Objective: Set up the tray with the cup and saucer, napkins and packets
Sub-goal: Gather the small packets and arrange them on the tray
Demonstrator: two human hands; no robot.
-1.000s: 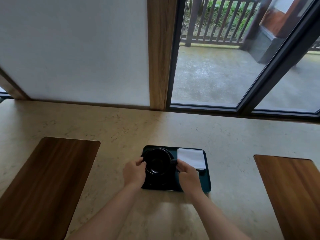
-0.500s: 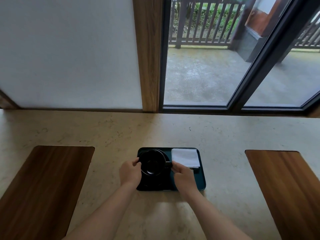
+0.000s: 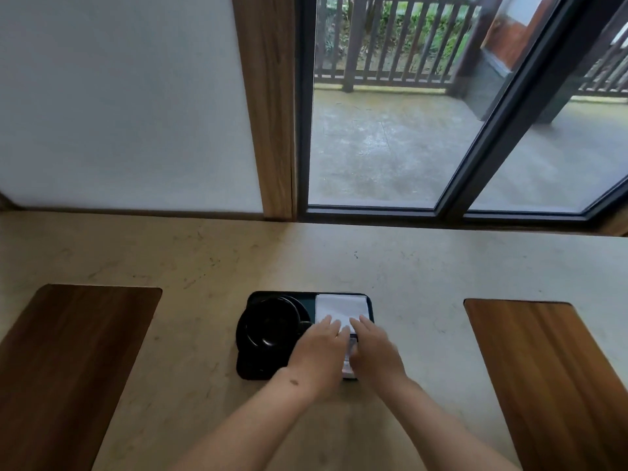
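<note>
A dark teal tray (image 3: 307,295) lies on the beige counter in front of me. A black cup (image 3: 272,322) on a black saucer (image 3: 248,355) fills its left half. A white folded napkin (image 3: 339,307) lies in its far right corner. Small packets (image 3: 350,355) show in the gap between my hands, near the tray's right front. My left hand (image 3: 317,351) and my right hand (image 3: 375,351) rest side by side over the tray's right half, fingers extended flat, fingertips on the napkin's near edge. The palms hide most of the packets.
The counter (image 3: 204,266) runs to a white wall (image 3: 119,96) and a glass door (image 3: 390,130) behind it. Two dark wood inlays sit in the counter, the left inlay (image 3: 68,368) and the right inlay (image 3: 550,368) flanking the tray.
Both hands let go of the cup and saucer and moved right, onto the napkin and packets. The cup and saucer stay on the tray's left.
</note>
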